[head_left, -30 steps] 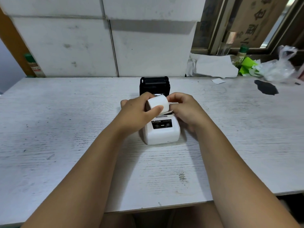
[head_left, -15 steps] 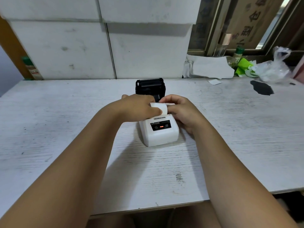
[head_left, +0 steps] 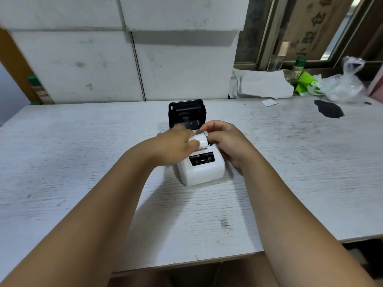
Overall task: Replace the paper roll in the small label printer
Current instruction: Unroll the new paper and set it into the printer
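Bench (head_left: 83, 162): whitewashed wood, worn; white panels behind, window clutter far right.
Label printer (head_left: 204, 172): white body, mid-bench; black lid (head_left: 186, 112) tipped open at the back.
Paper roll (head_left: 200, 140): white, sits at the open bay's mouth, between both hands.
Left hand (head_left: 174, 145): fingers curled over the roll's left end, gripping it.
Right hand (head_left: 228, 139): curled against the roll's right end; fingertips pinch at its top edge.

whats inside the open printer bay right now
A white paper roll sits in the printer bay, held by the left hand and right hand. The bay floor is hidden.
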A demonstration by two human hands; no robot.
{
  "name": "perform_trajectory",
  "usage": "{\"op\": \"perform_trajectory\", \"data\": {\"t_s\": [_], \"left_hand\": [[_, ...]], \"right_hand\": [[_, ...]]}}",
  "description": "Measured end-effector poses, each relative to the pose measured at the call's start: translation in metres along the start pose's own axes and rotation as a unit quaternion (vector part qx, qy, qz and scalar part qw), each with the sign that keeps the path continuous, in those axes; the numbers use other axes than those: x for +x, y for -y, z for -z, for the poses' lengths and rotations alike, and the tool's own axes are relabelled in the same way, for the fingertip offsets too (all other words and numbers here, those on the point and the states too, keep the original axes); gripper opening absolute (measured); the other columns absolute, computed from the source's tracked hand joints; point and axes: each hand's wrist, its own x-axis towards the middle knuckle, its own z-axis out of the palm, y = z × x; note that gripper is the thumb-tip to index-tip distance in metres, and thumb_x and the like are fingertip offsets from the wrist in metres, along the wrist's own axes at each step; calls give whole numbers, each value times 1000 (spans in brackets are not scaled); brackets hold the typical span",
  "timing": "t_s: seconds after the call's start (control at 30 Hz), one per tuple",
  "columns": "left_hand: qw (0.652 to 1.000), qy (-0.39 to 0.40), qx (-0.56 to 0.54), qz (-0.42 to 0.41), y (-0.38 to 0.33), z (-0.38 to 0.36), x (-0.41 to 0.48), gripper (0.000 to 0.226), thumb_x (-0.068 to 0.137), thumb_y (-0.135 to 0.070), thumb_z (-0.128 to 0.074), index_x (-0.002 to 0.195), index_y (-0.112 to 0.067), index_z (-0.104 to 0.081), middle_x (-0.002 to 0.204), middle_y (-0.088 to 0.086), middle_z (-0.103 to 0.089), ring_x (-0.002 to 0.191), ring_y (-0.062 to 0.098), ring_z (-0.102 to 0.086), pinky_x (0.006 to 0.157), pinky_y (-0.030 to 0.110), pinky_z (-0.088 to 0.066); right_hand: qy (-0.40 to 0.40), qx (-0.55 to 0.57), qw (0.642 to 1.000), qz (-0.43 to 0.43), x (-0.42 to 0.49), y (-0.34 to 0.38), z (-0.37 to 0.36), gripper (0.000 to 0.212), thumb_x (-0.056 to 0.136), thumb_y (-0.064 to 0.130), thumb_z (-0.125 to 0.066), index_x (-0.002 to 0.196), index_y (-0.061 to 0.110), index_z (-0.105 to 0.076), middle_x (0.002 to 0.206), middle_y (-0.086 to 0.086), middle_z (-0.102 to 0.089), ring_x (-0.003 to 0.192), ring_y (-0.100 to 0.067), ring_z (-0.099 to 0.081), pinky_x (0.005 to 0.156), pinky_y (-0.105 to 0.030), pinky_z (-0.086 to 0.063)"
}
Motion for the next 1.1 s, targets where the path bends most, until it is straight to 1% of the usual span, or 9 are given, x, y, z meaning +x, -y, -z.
{"op": "perform_trajectory", "data": {"t_s": [0.1, 0.2, 0.37, 0.5, 0.63, 0.73, 0.8, 0.93, 1.1], "left_hand": [[999, -44, -20, -22, 1, -7, -4, 29, 94, -43, -28, 107, -32, -51, 111, -4, -38, 106, 26, -47, 99, 40, -37], [990, -112, -22, -83, 2, -18, -9, 39, 93, -37, -26, 127, -29, -45, 114, -1, -49, 104, 22, -51, 94, 41, -40], [971, -198, -89, -101, 0, -27, -14, 3, 95, -27, -38, 96, -25, -40, 100, -2, -49, 89, 17, -49, 77, 33, -41], [967, -215, -92, -100, 4, -29, -16, 13, 94, -38, -41, 94, -25, -43, 100, -5, -46, 79, 9, -47, 73, 29, -40], [969, -214, -98, -77, 5, -24, -19, 20, 90, -42, -49, 96, -23, -49, 101, -4, -53, 77, 9, -49, 70, 25, -39], [968, -220, -104, -70, 3, -20, -21, 21, 86, -43, -56, 97, -25, -51, 101, -3, -60, 83, 14, -53, 74, 30, -43], [966, -225, -105, -67, 2, -18, -23, 16, 87, -40, -56, 94, -27, -51, 96, -4, -62, 79, 13, -53, 73, 31, -43], [966, -227, -99, -74, 0, -18, -24, 9, 91, -32, -52, 89, -25, -48, 65, -4, -49, 61, 9, -43, 59, 27, -32], [966, -226, -88, -89, 4, -20, -21, 10, 95, -26, -44, 94, -19, -51, 67, -7, -46, 64, 8, -42, 57, 19, -31]], "right_hand": [[-6, 4, 1000, -8, 0, 1, 1, 29, 78, -8, -50, 80, 16, -66, 87, -11, -59, 74, -24, -55, 67, -32, -47], [-6, 2, 1000, -13, -2, 3, 1, 27, 80, -8, -49, 83, 14, -64, 85, -8, -61, 68, -20, -56, 57, -25, -48], [-14, -24, 1000, 7, -7, 6, -3, 22, 82, -4, -52, 85, 12, -66, 79, -1, -62, 59, -10, -58, 52, -18, -48], [-55, -34, 997, 31, -9, 5, -11, 18, 80, 1, -56, 86, 10, -70, 72, 1, -65, 55, -8, -59, 50, -16, -47], [-73, -13, 997, 16, -8, 4, -16, 21, 80, -1, -53, 86, 9, -71, 73, -1, -65, 61, -15, -59, 54, -21, -48], [-85, -6, 996, 10, -8, 3, -20, 22, 79, -2, -52, 79, 13, -70, 74, -1, -66, 64, -18, -60, 59, -26, -49], [-89, -5, 996, 9, -8, 2, -21, 24, 78, -1, -50, 77, 14, -68, 74, 1, -67, 67, -19, -60, 63, -29, -49], [-106, -24, 994, 24, -5, 1, -24, 26, 81, 7, -46, 74, 16, -69, 80, 0, -69, 74, -16, -61, 70, -33, -49], [-125, -60, 989, 44, -6, 1, -25, 17, 86, 22, -57, 81, 14, -72, 88, 0, -72, 88, -18, -65, 86, -36, -51]]}}
